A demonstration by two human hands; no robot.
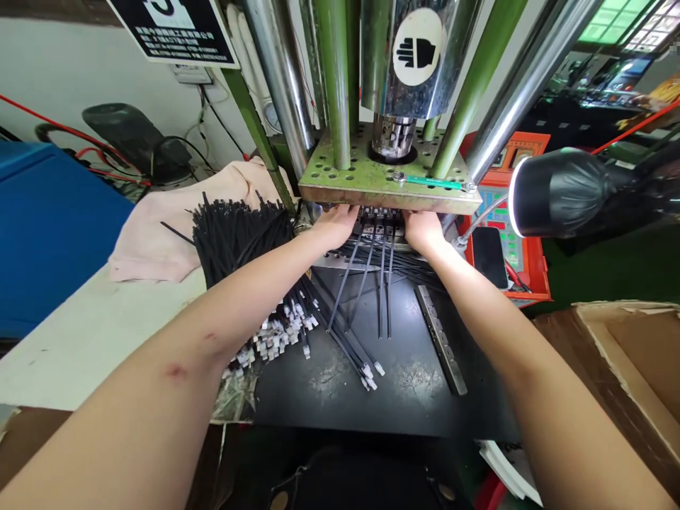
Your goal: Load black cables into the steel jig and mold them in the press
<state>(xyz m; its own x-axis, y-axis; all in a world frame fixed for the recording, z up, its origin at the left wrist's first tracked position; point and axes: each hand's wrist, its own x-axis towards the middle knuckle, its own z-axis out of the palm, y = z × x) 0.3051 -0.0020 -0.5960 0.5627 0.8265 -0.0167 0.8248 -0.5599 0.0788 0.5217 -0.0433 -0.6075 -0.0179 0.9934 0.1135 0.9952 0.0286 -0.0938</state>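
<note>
- Under the far green plate of the press, my left hand and right hand reach in side by side; the fingertips are hidden, so I cannot tell whether they grip anything.
- Between my hands, thin black cables run from the press toward me across the black table.
- To the left, a big bundle of black cables lies on a pink cloth.
- A metal bar lies right of the cables.
- At far right sits a lamp.
</note>
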